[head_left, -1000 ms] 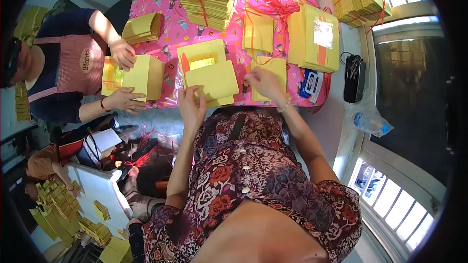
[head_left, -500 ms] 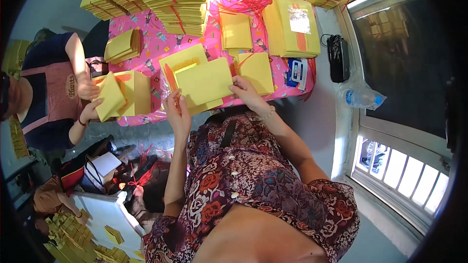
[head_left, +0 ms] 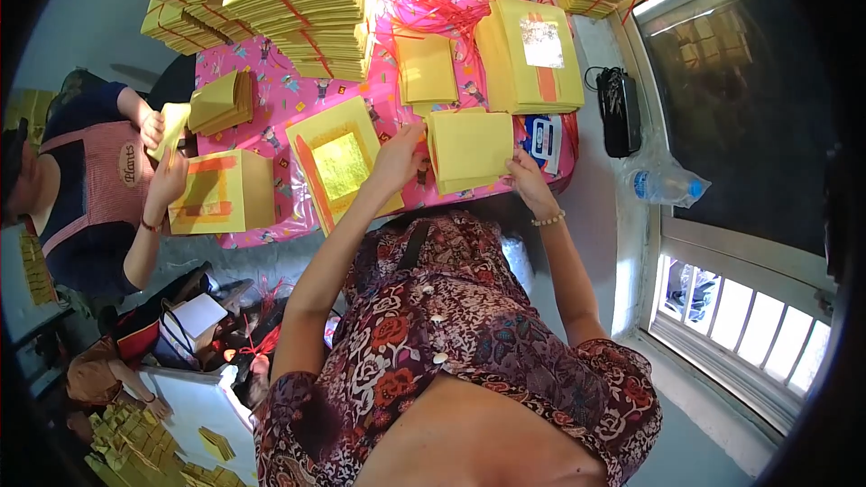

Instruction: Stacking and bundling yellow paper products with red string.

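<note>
Both hands are at a small stack of yellow paper sheets lying near the table's front edge. My left hand has its fingers closed at the stack's left edge, partly hidden. At the stack's lower right corner, my right hand pinches the paper. Left of them lies a yellow paper pile whose top sheet bears a gold foil square and an orange-red stripe. A co-worker at the left holds a folded yellow sheet above another yellow pile with an orange-red mark.
The pink patterned tablecloth carries tall tied paper bundles, red ties and a big yellow stack. A blue-and-white packet, black case and bagged plastic bottle are at the right. Another person's arm shows lower left.
Both hands moved right, carrying a yellow sheet from the foil-topped pile to the small stack. The foil square is now uncovered. The co-worker lifted a folded sheet off their pile.
</note>
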`<state>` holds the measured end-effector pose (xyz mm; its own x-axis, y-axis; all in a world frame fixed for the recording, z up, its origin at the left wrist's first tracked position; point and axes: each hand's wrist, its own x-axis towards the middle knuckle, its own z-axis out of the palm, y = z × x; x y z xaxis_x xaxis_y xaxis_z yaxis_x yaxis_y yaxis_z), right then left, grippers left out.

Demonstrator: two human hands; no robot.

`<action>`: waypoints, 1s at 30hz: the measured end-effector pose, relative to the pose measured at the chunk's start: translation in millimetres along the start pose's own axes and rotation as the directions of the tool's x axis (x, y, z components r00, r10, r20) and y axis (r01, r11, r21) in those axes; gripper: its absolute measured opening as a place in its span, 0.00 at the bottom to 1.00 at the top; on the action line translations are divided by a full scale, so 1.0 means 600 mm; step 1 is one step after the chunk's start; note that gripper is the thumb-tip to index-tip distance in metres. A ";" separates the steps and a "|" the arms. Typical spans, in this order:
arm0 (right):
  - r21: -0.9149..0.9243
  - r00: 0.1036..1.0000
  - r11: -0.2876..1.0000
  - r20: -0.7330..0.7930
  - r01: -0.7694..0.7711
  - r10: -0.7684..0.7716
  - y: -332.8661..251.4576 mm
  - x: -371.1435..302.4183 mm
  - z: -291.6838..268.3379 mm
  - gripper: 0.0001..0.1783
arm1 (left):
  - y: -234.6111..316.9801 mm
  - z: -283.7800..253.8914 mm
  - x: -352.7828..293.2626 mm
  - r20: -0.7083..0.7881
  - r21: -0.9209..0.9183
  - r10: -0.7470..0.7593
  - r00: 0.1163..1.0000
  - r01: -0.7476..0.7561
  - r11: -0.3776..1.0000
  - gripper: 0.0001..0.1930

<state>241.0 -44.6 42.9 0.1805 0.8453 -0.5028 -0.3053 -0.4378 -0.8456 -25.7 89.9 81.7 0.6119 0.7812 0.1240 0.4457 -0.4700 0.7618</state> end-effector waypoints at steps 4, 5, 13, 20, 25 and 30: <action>-0.008 1.000 1.000 0.008 0.012 -0.012 0.011 0.026 -0.016 0.09 | -0.075 0.056 0.056 0.138 0.272 -0.072 0.988 0.032 0.962 0.21; -0.001 1.000 1.000 0.005 0.011 -0.011 0.018 0.027 -0.018 0.09 | -0.081 0.051 0.062 0.187 0.295 -0.123 0.975 0.063 0.953 0.19; -0.146 0.993 0.989 -0.112 0.009 -0.025 0.041 0.046 0.007 0.08 | -0.095 0.020 0.097 0.136 0.429 -0.251 0.958 0.172 0.887 0.11; -0.691 0.884 0.695 -0.181 0.197 -0.431 0.074 0.055 0.009 0.11 | -0.029 0.003 0.043 -0.078 0.255 -0.131 0.988 0.147 0.956 0.16; -0.924 0.672 0.337 -0.136 0.178 -0.728 0.043 0.036 0.024 0.11 | 0.012 -0.036 -0.037 -0.159 0.078 -0.140 0.977 0.153 0.985 0.16; -0.724 0.785 0.554 -0.026 0.412 -0.619 -0.060 -0.006 0.104 0.10 | 0.016 -0.073 -0.130 -0.139 -0.015 -0.295 0.945 0.296 0.955 0.11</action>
<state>192.7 -12.8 86.2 0.3554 0.9265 0.1238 0.5821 -0.1158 -0.8048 -97.9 42.3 107.6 0.3558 0.9344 -0.0192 0.5972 -0.2115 0.7737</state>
